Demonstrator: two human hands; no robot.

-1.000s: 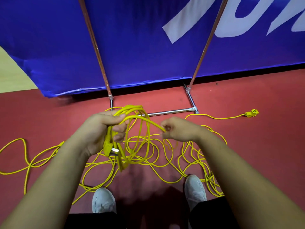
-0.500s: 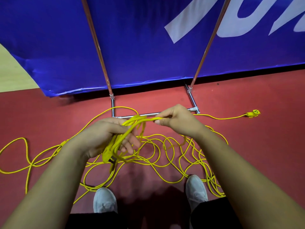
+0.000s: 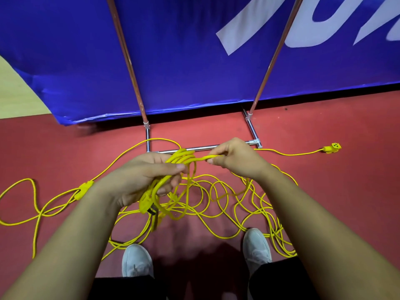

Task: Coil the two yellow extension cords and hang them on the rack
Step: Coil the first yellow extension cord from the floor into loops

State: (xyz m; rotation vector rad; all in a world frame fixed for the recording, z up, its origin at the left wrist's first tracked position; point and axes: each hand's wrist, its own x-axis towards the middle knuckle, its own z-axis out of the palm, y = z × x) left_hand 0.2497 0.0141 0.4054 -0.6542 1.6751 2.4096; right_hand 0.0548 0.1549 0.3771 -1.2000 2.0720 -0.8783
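My left hand point(image 3: 149, 180) grips a small coil of yellow extension cord point(image 3: 173, 185), several loops with the plug hanging below my palm. My right hand point(image 3: 233, 159) pinches a strand of the same cord just right of the coil, at the same height. Loose yellow cord point(image 3: 227, 204) lies tangled on the red floor beneath both hands and around my shoes. A yellow socket end point(image 3: 332, 147) lies on the floor at the right. A joined plug and socket point(image 3: 83, 189) lies at the left. The rack point(image 3: 253, 131) stands straight ahead, its metal poles rising out of view.
A blue banner point(image 3: 194, 61) hangs behind the rack's poles. The rack's base bar point(image 3: 194, 148) runs along the floor just beyond my hands. My two white shoes point(image 3: 136, 260) stand among the cord loops. Cord trails off to the far left point(image 3: 21, 213).
My right hand lifted a strand from low in the middle up and right toward the coil. My left hand tilted the coil flatter. The hanging loops shortened.
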